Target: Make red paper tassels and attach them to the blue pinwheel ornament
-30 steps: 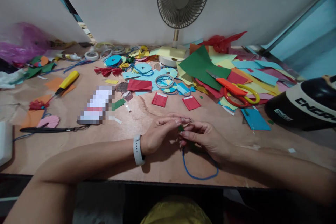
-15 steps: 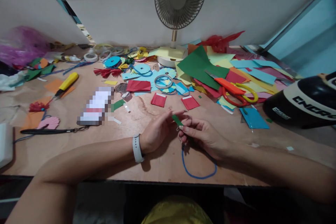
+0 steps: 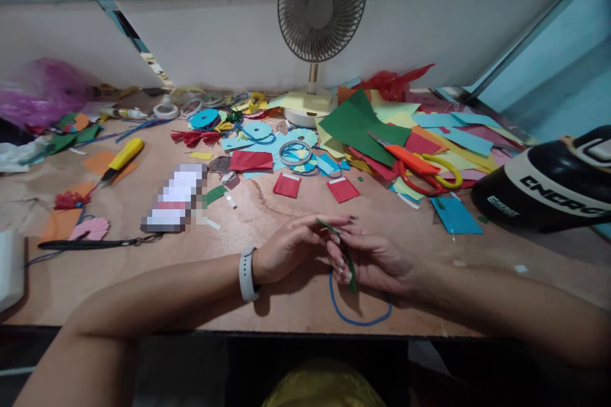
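My right hand [image 3: 377,261] is closed on a strip of green paper [image 3: 352,276], which hangs bent between its fingers. The strip's upper end [image 3: 327,226] runs toward my left hand [image 3: 289,248], whose fingertips meet it and my right fingers. My left fingers are drawn together around that end, the index finger reaching over the top. A loop of blue cord [image 3: 360,323] lies on the table beneath my right hand. Where the cord's ends go is hidden by the fingers.
Two folded red papers [image 3: 287,186] lie ahead of my hands. A phone [image 3: 176,197] and yellow cutter [image 3: 123,158] are left. Scissors [image 3: 424,172], coloured paper sheets [image 3: 360,127] and a black bottle [image 3: 539,184] are right. A fan [image 3: 322,9] stands behind.
The green paper strip has turned from lying flat-side up to edge-on and bent, with its lower part now below my right fingers. My hands have drawn closer together; the view tilted slightly up.
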Demonstrator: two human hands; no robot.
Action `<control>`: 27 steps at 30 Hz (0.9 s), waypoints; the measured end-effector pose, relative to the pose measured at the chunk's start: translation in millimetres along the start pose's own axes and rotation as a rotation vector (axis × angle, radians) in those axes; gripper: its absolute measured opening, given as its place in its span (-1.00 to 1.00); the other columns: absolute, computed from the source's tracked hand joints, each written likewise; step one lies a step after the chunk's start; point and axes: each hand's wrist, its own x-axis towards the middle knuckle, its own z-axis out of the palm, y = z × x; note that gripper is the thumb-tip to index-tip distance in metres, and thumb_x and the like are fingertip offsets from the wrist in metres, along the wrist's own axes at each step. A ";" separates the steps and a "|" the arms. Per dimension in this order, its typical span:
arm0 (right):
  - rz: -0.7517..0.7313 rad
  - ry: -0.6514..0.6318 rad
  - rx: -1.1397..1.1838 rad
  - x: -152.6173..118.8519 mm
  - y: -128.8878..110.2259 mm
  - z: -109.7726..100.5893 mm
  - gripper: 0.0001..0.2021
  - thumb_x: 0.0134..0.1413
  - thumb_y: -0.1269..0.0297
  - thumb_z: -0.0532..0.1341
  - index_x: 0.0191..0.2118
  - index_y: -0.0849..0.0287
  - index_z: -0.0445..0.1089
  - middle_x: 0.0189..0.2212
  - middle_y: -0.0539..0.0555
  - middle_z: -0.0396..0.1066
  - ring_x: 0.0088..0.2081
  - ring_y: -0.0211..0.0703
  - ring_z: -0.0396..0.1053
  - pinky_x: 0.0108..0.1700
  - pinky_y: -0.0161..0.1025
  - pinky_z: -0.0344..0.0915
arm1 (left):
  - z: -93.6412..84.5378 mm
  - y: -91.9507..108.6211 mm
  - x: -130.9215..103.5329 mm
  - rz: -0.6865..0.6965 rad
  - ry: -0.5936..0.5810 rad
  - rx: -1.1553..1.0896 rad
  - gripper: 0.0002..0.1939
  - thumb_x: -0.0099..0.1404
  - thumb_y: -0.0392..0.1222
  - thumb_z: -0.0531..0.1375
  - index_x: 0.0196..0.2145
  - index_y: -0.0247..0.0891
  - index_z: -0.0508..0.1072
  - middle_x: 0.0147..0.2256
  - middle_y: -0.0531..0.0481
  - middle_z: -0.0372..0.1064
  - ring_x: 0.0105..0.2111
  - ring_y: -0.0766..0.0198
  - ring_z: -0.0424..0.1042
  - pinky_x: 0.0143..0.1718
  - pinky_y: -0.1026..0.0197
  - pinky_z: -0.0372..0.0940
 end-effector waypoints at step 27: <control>-0.013 1.022 -2.147 -34.6 -180.8 -114.8 -0.69 -0.02 0.11 0.24 -0.17 0.15 0.45 -0.24 0.20 0.51 -0.30 0.00 0.39 -0.38 -0.19 0.08 | -6.3 15.9 8.7 0.117 0.470 0.159 -0.84 0.32 -0.18 0.28 -0.26 -0.25 0.36 -0.35 -0.03 0.52 -0.31 0.19 0.58 -0.16 0.09 0.51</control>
